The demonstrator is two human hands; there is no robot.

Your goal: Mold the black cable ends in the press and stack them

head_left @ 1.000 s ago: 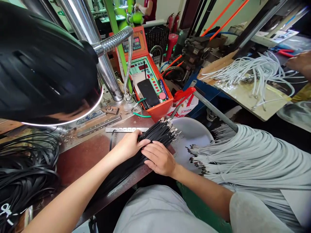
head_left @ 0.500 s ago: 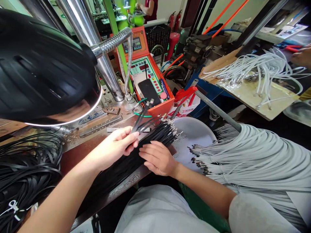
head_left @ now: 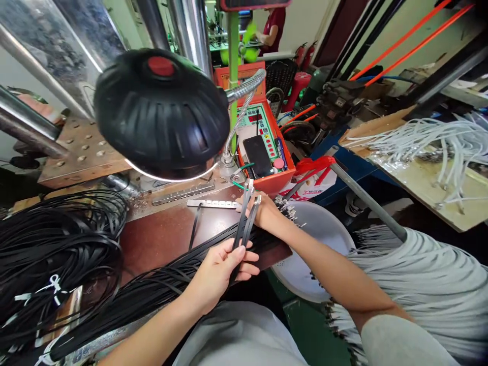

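Note:
Several flat black cables [head_left: 244, 223] with metal plugs at their upper ends are pinched in my left hand [head_left: 224, 262], between thumb and index finger, with its other fingers loosely spread. My right hand [head_left: 261, 209] reaches beyond them to the slotted metal strip [head_left: 217, 204]; its fingertips are partly behind the cables, so what they hold is hidden. One black cable [head_left: 195, 226] hangs from the strip's left part. Below lies a long bundle of black cables [head_left: 163, 277] across the brown tabletop [head_left: 148, 244].
A black lamp [head_left: 163, 117] hangs over the table's back. Behind the strip stands an orange control box [head_left: 272, 182]. At right are a white basin [head_left: 335, 229], grey cables [head_left: 438, 274] on a bar, and a board [head_left: 423, 188] with white cables. A person [head_left: 272, 30] is far back.
My right hand has moved from the bundle up to the metal strip. My left hand has come lower with its cables, now held upright. The view has shifted left; a cable now hangs at the strip.

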